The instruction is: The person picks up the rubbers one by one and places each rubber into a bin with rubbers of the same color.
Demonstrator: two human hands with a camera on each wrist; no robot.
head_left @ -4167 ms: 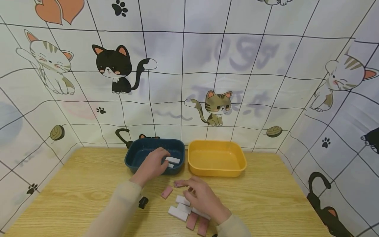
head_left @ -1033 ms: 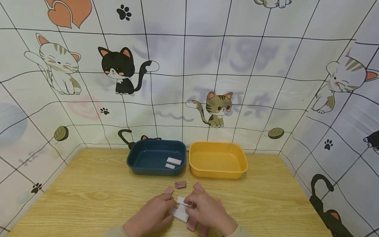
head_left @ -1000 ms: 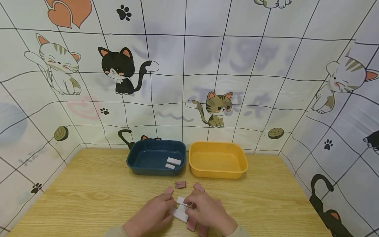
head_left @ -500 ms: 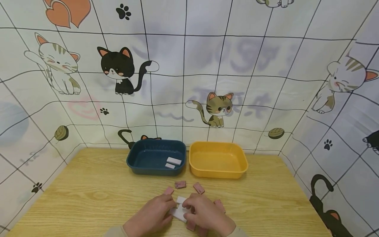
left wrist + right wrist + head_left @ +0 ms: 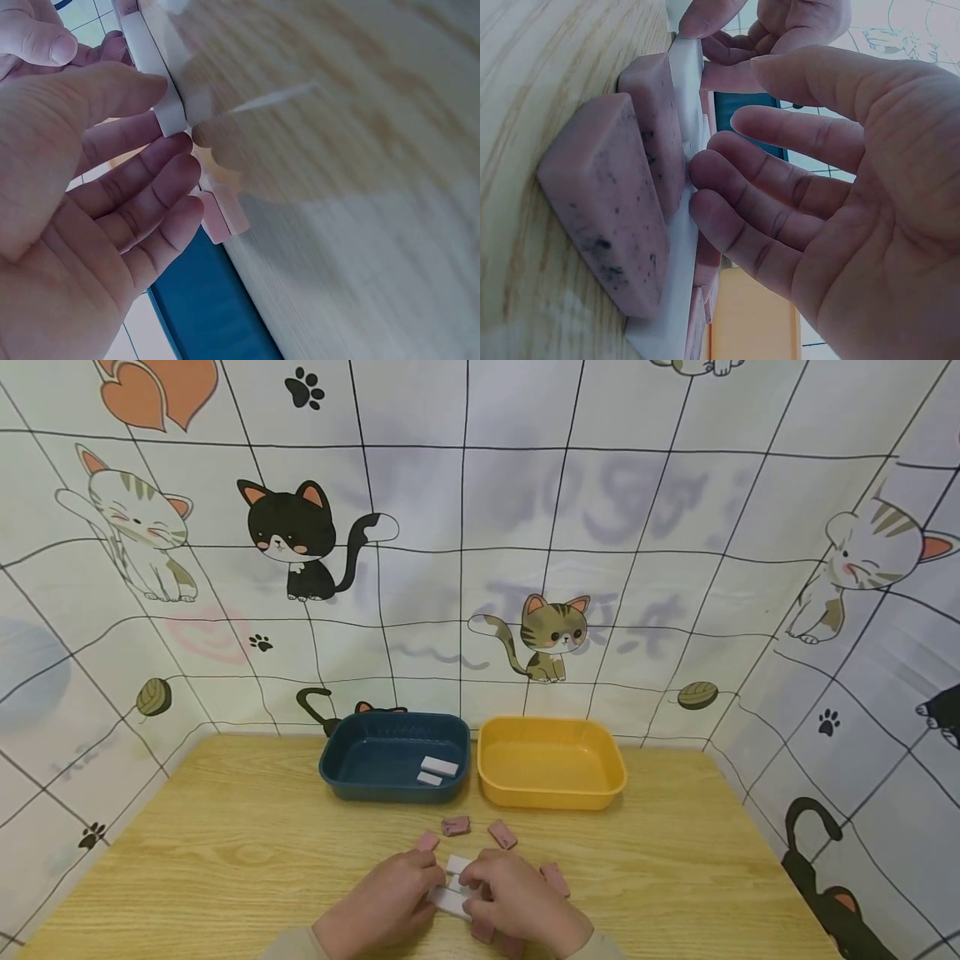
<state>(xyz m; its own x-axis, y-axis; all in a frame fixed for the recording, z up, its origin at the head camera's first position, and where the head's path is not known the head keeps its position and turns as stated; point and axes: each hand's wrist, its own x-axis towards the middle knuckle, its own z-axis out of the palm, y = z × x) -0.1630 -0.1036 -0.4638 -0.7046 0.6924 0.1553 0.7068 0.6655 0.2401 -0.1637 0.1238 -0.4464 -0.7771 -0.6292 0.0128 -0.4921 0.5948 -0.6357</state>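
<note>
My left hand [image 5: 390,893] pinches the end of a white rectangular block [image 5: 153,56] between thumb and fingertips, low over the wooden table. Opposite it, my right hand [image 5: 525,897] hovers over the same group of white blocks [image 5: 450,902]; its fingers are loosely bent, with nothing gripped between thumb and forefinger in the right wrist view. Close below that hand lie two pink, dark-speckled blocks [image 5: 604,202], largely covered by it in the head view. More pink blocks lie around: one [image 5: 427,841] by the left fingers, another [image 5: 555,879] right of the right hand.
A dark blue bin [image 5: 352,792] with two white blocks [image 5: 439,767] in it stands at the back, beside a yellow bin [image 5: 551,797]. Two pink blocks [image 5: 455,826] lie in front of the bins. A cat-patterned sheet rises behind the table [image 5: 225,835].
Since the earliest frame the left hand has come from the blue bin to the white blocks, and pink blocks now lie farther right. Lately the right hand has shifted slightly left.
</note>
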